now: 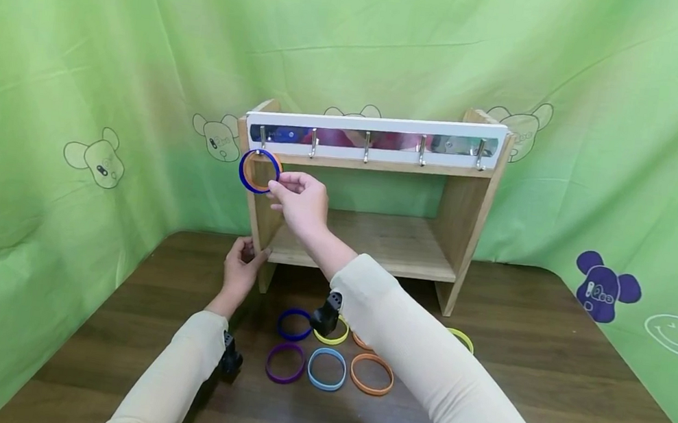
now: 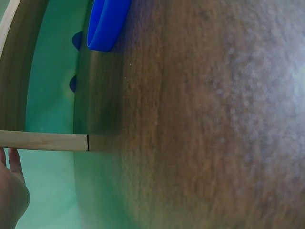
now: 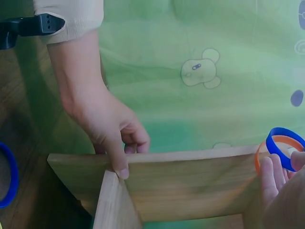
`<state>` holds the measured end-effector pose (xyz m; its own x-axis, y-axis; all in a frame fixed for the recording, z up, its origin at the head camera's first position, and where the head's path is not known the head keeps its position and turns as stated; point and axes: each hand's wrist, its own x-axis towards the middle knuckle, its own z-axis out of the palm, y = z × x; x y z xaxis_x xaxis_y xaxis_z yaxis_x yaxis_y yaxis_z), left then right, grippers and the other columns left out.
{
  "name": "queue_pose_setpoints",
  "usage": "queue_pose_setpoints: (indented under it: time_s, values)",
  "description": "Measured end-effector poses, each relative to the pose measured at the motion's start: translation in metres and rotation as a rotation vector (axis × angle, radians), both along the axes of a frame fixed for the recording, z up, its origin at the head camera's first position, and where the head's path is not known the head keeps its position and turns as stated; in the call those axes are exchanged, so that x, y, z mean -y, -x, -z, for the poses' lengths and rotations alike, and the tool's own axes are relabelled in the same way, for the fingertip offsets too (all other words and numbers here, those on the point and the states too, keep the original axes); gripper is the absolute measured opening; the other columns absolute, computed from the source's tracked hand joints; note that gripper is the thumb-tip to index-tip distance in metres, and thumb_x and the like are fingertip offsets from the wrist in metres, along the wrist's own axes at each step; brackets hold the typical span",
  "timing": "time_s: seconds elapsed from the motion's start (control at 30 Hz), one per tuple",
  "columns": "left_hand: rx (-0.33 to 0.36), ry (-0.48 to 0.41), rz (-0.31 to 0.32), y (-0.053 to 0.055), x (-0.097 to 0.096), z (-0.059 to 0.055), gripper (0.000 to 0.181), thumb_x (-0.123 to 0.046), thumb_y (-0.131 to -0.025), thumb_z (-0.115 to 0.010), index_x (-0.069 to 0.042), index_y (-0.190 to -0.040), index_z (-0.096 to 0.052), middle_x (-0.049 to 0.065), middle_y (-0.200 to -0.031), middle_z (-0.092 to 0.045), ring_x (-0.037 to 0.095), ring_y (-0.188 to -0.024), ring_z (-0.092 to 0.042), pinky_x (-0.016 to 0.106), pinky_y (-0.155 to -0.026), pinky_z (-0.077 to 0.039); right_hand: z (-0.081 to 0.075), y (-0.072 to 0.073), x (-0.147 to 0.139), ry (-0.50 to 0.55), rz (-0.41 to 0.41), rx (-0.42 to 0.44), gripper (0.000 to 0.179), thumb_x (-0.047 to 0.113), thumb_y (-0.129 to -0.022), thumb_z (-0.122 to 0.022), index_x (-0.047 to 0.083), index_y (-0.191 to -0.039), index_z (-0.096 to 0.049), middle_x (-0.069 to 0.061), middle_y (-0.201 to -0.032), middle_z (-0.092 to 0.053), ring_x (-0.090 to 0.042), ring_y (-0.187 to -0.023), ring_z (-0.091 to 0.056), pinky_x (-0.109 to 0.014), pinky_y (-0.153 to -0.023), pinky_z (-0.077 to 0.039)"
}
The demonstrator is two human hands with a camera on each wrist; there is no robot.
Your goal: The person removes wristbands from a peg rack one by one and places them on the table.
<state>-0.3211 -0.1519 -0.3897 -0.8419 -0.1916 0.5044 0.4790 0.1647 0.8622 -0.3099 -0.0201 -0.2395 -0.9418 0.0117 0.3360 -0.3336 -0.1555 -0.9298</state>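
Observation:
My right hand (image 1: 303,202) pinches a blue silicone wristband (image 1: 240,172) between thumb and fingers at the leftmost hook (image 1: 263,136) of the rack. Just behind it is an orange wristband (image 1: 282,163), overlapping the blue one; whether the hook passes through both bands cannot be made out. In the right wrist view, the blue band (image 3: 270,143) stands in front of the orange band (image 3: 258,160) by the fingertips. Lower down, my left hand (image 1: 239,273) grips the left side panel of the wooden shelf (image 1: 363,267), its thumb over the front edge (image 3: 123,172).
A white hook rail (image 1: 379,123) with several metal hooks runs across the shelf's top front. On the table lie a blue band (image 1: 280,329), purple band (image 1: 268,363), light blue band (image 1: 325,386), orange band (image 1: 370,390) and yellow bands (image 1: 462,335), some partly behind the right arm. A green curtain (image 1: 145,46) surrounds the table.

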Motion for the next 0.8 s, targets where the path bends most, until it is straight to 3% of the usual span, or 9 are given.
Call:
queue_pose_setpoints:
  time_s: [0.23, 0.47, 0.8]
  values:
    - [0.002, -0.009, 0.002, -0.001, 0.000, -0.001, 0.024, 0.005, -0.088, -0.067, 0.014, -0.108, -0.057, 0.028, -0.100, -0.060, 0.019, -0.087, -0.056, 0.020, -0.070, -0.047, -0.004, 0.000, 0.000, 0.048, 0.000, -0.009, 0.026, -0.001, -0.088, -0.069, -0.013, -0.109, -0.061, -0.017, -0.093, -0.068, -0.023, -0.079, -0.069, -0.029, -0.067, -0.057]
    - [0.028, -0.009, -0.002, 0.001, -0.001, -0.002, 0.024, 0.003, -0.089, -0.067, 0.012, -0.109, -0.057, 0.020, -0.099, -0.060, 0.016, -0.086, -0.055, 0.019, -0.072, -0.046, -0.007, 0.000, -0.002, 0.101, -0.001, -0.007, 0.024, -0.001, -0.088, -0.069, -0.013, -0.108, -0.062, -0.015, -0.090, -0.067, -0.021, -0.079, -0.068, -0.030, -0.068, -0.057]
    - [0.002, -0.011, 0.022, 0.000, -0.003, -0.005, 0.024, 0.004, -0.089, -0.066, 0.013, -0.109, -0.057, 0.028, -0.101, -0.058, 0.016, -0.086, -0.054, 0.018, -0.071, -0.045, -0.013, -0.005, -0.009, 0.142, -0.016, -0.016, 0.016, -0.001, -0.088, -0.069, -0.008, -0.101, -0.064, -0.013, -0.086, -0.067, -0.022, -0.077, -0.068, -0.033, -0.069, -0.057]
